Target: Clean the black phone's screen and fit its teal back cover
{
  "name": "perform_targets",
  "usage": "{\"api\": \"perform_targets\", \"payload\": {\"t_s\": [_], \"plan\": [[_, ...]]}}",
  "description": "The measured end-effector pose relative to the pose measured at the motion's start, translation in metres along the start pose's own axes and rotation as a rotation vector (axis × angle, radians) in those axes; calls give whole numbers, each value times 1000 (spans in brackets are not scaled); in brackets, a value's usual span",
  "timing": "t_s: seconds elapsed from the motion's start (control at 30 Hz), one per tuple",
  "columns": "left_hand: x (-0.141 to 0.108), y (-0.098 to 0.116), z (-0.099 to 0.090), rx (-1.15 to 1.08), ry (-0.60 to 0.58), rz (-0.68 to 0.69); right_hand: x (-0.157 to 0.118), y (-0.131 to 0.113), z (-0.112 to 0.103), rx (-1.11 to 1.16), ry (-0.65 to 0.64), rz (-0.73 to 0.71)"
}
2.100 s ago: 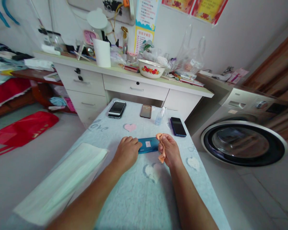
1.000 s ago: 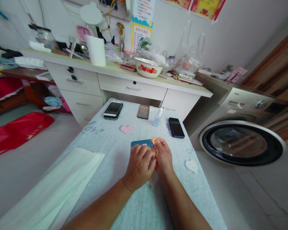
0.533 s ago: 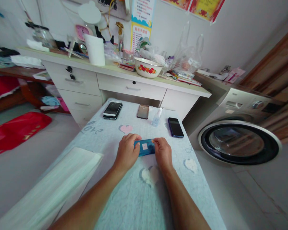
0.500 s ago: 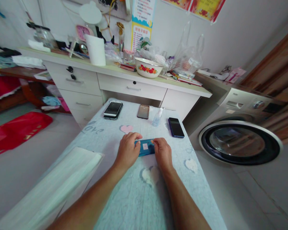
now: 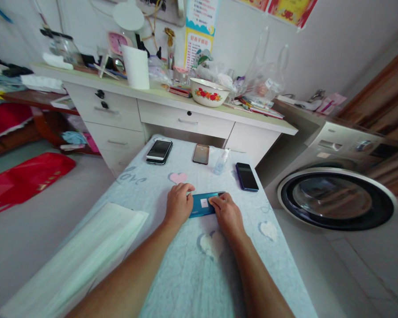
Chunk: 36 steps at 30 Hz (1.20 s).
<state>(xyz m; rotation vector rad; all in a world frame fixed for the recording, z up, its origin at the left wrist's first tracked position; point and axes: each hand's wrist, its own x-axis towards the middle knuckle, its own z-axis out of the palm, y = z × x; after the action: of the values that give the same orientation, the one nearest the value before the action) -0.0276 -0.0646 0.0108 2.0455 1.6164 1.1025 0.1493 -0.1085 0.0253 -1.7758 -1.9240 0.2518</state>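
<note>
A blue phone (image 5: 198,211) lies back-up and crosswise on the patterned tablecloth, with a small white square sticker (image 5: 204,203) on its back. My left hand (image 5: 179,201) grips the phone's left end, its fingers curled and the thumb along the edge. Over the right part of the phone, my right hand (image 5: 228,213) is closed, fingertips pinched together close to the sticker. A small orange-tan spot shows at those fingertips; I cannot tell what it is. The dark right end of the phone shows past the knuckles.
Beyond my hands are stacked phones (image 5: 159,151), a brownish phone case (image 5: 201,153), a clear spray bottle (image 5: 220,163) and a dark phone (image 5: 247,176). A pale, flat sheet (image 5: 76,260) lies at the left. A cluttered desk (image 5: 172,104) stands behind, a washing machine (image 5: 331,176) at the right.
My right hand has shifted from the phone's right end onto its back, closer to the sticker, uncovering the dark end. My left hand stays at the left end. The view has shifted slightly.
</note>
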Motion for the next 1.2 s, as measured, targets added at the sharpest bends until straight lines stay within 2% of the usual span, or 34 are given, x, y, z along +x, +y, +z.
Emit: {"api": "perform_targets", "payload": {"t_s": [0.23,0.43,0.63,1.2], "plan": [[4,-6,-2,-34,15,-8,0,-2,-1,19,-5,-26],[8,-12,3,-43,14,-3,-2,0,-1,2,-6,-29],[9,-12,6,-39,18,-10,-1,2,-3,-22,-57,-79],[10,-12,8,-20,-1,-17,0,-1,-2,41,-51,-103]]}}
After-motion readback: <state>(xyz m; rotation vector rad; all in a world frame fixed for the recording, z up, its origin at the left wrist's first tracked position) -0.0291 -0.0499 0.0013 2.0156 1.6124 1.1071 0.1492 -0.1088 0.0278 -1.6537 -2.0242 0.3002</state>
